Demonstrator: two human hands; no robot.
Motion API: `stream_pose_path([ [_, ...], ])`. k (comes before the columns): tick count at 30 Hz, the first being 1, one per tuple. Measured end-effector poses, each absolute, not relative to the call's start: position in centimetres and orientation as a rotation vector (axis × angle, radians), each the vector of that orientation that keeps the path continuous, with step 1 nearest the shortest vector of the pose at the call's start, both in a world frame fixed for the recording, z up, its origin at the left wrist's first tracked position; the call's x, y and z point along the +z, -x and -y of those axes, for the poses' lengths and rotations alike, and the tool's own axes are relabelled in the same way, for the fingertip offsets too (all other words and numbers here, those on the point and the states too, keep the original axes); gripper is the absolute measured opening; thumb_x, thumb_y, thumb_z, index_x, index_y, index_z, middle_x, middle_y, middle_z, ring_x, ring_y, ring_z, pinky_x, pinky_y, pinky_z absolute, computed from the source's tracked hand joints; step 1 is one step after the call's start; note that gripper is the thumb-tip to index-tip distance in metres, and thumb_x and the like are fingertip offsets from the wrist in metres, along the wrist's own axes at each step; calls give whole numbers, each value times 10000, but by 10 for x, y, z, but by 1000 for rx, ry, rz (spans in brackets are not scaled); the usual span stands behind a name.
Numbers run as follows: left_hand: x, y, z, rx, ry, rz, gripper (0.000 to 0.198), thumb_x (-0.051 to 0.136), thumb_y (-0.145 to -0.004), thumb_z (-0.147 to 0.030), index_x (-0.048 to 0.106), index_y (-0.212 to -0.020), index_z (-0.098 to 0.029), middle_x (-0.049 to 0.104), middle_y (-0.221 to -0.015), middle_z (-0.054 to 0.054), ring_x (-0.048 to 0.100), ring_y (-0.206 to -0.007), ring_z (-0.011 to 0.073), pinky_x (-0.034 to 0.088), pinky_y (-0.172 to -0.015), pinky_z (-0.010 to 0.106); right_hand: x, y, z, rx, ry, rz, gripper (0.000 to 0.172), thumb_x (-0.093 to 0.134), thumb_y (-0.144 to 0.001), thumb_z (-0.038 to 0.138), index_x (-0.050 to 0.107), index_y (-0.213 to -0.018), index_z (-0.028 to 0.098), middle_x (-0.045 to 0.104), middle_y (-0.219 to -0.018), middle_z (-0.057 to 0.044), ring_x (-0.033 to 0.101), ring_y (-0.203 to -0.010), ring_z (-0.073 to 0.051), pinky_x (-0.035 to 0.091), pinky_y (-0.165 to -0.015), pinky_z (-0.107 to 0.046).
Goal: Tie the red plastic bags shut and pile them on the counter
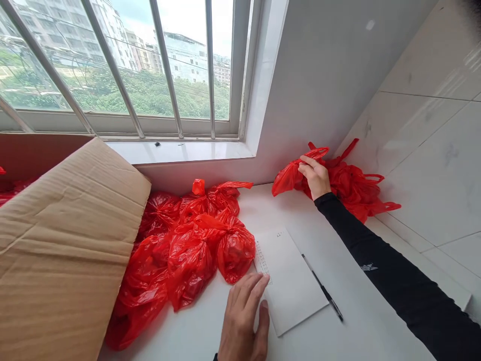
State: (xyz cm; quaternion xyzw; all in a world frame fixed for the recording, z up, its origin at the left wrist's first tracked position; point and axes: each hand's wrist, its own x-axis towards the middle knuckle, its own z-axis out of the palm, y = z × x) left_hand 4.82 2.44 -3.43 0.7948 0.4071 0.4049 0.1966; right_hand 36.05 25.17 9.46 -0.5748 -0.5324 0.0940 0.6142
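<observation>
My right hand (314, 175) reaches to the far right and grips a red plastic bag (287, 176) at its gathered top, beside a pile of red bags (355, 185) against the tiled wall. Near the bottom middle, my left hand (246, 318) has its fingers stretched out and holds nothing. Its fingertips are by the left edge of a white notepad (293, 286) with small handwriting. To the right of the notepad lies a black pen (323, 288). Several tied red bags (191, 255) sit together on the white surface, left of the notepad.
A large open cardboard box (71, 230) stands at the left, with red bags inside. Behind is a barred window above a white sill (188, 151). A tiled wall (432, 155) bounds the right side.
</observation>
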Motion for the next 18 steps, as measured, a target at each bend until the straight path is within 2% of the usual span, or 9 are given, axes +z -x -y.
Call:
stream_pose_path([
  [2,-32,-57,-19,872,-2446,-1001,548,511,-914,-191,454,-1454,-265,508,-1487,110,426,-1398,321,438,-1094,549,104,-351,-225,327,1192,1201,475,595,-829,301,620,-1281,159,705,-1137,-95,641,-1140,-223,488,-1046,-416],
  [5,-28,-65,-13,581,-2499,-897,493,496,-927,-250,492,-1420,-241,397,-1567,97,308,-1461,340,331,-1154,602,116,-330,-180,483,1000,1158,424,633,-823,279,652,-1240,207,688,-1189,-70,600,-1211,-235,453,-1093,-444],
  [7,-25,-67,-11,526,-2438,-852,480,500,-923,-243,505,-1403,-255,379,-1580,72,281,-1474,322,266,-1188,593,122,-313,-150,559,932,1167,383,620,-845,269,668,-1224,234,680,-1220,-54,582,-1235,-238,432,-1115,-457],
  [9,-22,-68,-9,589,-2320,-817,464,498,-932,-235,514,-1394,-278,440,-1546,59,338,-1452,299,223,-1208,574,126,-293,-122,636,867,1181,357,603,-861,246,681,-1209,241,675,-1237,-51,581,-1231,-238,431,-1118,-455],
  [11,-18,-67,-9,784,-2055,-895,387,490,-955,-263,573,-1332,-282,570,-1437,73,478,-1358,288,287,-1182,547,127,-275,-96,703,802,1189,342,585,-869,220,693,-1193,239,675,-1235,-53,594,-1205,-240,459,-1091,-446],
  [13,-12,-63,-8,1028,-1595,-991,322,487,-970,-340,631,-1245,-255,665,-1298,98,606,-1197,288,423,-1078,502,127,-258,-72,773,737,1211,342,567,-874,202,699,-1188,235,681,-1212,-59,613,-1167,-246,492,-1051,-442],
  [15,-4,-57,-7,1158,-1073,-922,387,475,-962,-458,635,-1227,-225,690,-1223,121,657,-1080,299,516,-944,469,127,-244,-52,854,671,1253,329,552,-883,196,709,-1170,235,691,-1166,-58,643,-1106,-244,520,-1006,-435],
  [18,8,-48,-3,1126,-538,-650,565,438,-930,-598,581,-1316,-211,699,-1179,136,670,-1043,333,557,-856,485,118,-227,-31,1030,651,1404,249,553,-910,203,741,-1071,228,720,-1039,-49,686,-978,-215,553,-912,-385],
])
